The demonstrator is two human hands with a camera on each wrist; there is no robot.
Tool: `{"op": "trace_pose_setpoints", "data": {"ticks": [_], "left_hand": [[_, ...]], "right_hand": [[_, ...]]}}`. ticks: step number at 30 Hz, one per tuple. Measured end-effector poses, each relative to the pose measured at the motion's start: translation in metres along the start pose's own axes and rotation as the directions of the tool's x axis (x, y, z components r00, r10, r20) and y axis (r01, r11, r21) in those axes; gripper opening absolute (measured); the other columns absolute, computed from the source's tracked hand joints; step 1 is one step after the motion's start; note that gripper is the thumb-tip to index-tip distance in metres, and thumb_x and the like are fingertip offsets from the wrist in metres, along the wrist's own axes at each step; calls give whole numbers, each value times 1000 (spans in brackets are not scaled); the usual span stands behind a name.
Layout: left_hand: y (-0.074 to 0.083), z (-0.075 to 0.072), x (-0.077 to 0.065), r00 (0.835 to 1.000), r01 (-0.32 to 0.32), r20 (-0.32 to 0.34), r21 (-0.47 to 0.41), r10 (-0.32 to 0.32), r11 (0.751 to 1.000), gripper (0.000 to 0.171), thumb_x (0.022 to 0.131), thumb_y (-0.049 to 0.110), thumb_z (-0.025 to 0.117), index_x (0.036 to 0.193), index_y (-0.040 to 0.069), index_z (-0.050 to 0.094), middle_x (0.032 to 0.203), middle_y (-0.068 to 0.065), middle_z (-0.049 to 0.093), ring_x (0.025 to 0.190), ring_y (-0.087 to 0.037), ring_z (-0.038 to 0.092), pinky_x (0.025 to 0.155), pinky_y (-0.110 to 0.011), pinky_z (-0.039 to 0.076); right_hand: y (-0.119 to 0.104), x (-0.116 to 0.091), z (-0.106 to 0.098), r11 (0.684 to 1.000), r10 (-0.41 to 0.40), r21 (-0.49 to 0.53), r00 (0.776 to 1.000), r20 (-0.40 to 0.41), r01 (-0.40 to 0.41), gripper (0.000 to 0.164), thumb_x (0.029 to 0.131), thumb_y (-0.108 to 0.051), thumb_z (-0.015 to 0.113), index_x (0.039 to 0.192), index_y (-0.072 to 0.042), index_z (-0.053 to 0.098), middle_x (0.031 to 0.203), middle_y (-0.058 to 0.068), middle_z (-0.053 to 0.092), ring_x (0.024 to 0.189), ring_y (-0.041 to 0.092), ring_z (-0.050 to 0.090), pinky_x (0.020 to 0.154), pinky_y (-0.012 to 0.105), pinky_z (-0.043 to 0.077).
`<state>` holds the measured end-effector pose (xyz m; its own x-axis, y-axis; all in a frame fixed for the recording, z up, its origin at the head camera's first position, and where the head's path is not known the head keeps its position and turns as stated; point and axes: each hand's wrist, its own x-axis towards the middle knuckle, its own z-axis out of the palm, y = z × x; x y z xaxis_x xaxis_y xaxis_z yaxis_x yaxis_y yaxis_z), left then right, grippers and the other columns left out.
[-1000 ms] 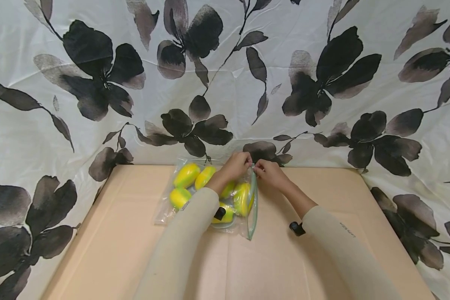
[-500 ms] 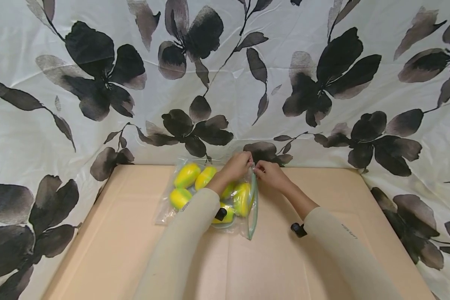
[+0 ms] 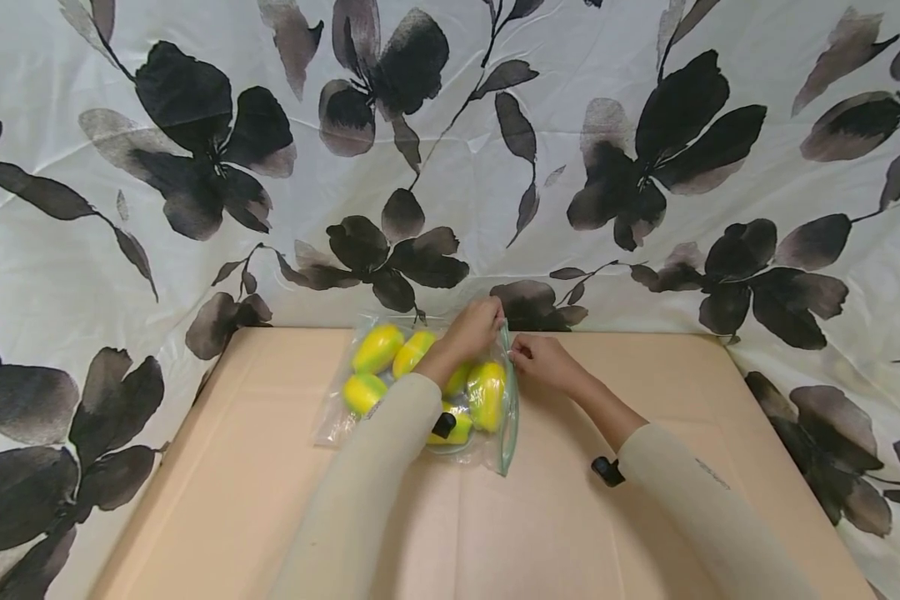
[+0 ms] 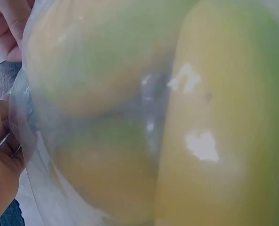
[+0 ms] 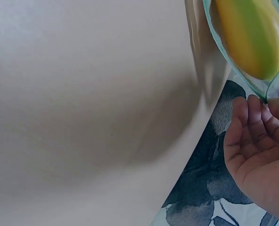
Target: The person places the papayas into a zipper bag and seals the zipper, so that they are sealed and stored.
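Note:
A clear zip bag (image 3: pixel 330 425) with a green seal strip (image 3: pixel 510 442) lies on the tan board's far part. Several yellow-green mangoes (image 3: pixel 487 396) fill it, some partly hidden by the left forearm. My left hand (image 3: pixel 474 333) pinches the far corner of the bag, beside the strip. At the strip, a little nearer to me, my right hand (image 3: pixel 547 362) pinches the edge with thumb and curled fingers. The right wrist view shows the bag's mouth parted, a mango (image 5: pixel 252 37) inside and the right hand (image 5: pixel 259 146) at the strip's end. Mangoes (image 4: pixel 224 117) nearly fill the left wrist view.
The tan board (image 3: pixel 255 500) is the work surface, with faint creases. A white cloth with black flowers (image 3: pixel 525 208) rises behind the board and drapes at both sides. Both forearms wear pale sleeves, each with a small black wrist camera (image 3: pixel 607 472).
My right hand has shifted slightly toward me along the green strip, away from the left hand. The left hand keeps its pinch at the far corner. The bag has barely moved.

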<state>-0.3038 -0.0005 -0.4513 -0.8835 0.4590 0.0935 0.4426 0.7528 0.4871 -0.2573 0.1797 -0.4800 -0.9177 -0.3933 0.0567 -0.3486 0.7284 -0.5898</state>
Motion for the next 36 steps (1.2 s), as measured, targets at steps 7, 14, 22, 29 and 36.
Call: {"op": "trace_pose_setpoints", "data": {"ticks": [7, 14, 22, 29, 36], "left_hand": [[1, -3, -1, 999, -10, -42, 5, 10, 1000, 9, 106, 16, 56, 103, 7, 58, 97, -7, 60, 90, -21, 58, 83, -33, 52], [-1, -5, 0, 997, -6, -71, 8, 7, 1000, 10, 107, 15, 55, 103, 6, 58, 98, -8, 59, 89, -22, 59, 81, -33, 52], [-1, -7, 1, 997, -14, -81, 0, 14, 1000, 10, 107, 14, 55, 104, 6, 59, 99, -8, 59, 90, -22, 59, 81, -34, 53], [-1, -11, 1, 995, 16, -102, -7, -17, 1000, 10, 107, 15, 54, 104, 7, 58, 98, -8, 59, 90, -24, 59, 83, -36, 53], [-2, -13, 3, 993, 7, -120, 13, -6, 1000, 9, 106, 14, 55, 105, 6, 59, 100, -8, 61, 94, -24, 61, 86, -36, 54]], "right_hand": [[-1, -13, 7, 998, 53, 39, 997, 51, -55, 15, 103, -19, 64, 94, -7, 66, 73, 0, 61, 67, 13, 52, 65, 28, 45], [-3, -27, 13, 994, 79, 65, 993, 89, -85, 16, 104, -22, 62, 97, -8, 65, 74, 0, 59, 69, 14, 52, 66, 29, 45], [-5, -42, 17, 985, 99, 129, 985, 138, -117, 15, 105, -23, 60, 99, -10, 64, 77, 3, 62, 69, 15, 54, 64, 28, 47], [-4, -52, 22, 980, 91, 159, 977, 192, -122, 15, 105, -24, 60, 99, -11, 63, 80, 6, 69, 70, 16, 59, 67, 28, 50], [-5, -64, 23, 975, 69, 188, 969, 239, -116, 16, 106, -23, 58, 98, -11, 62, 78, 5, 70, 72, 18, 64, 69, 26, 52]]}}
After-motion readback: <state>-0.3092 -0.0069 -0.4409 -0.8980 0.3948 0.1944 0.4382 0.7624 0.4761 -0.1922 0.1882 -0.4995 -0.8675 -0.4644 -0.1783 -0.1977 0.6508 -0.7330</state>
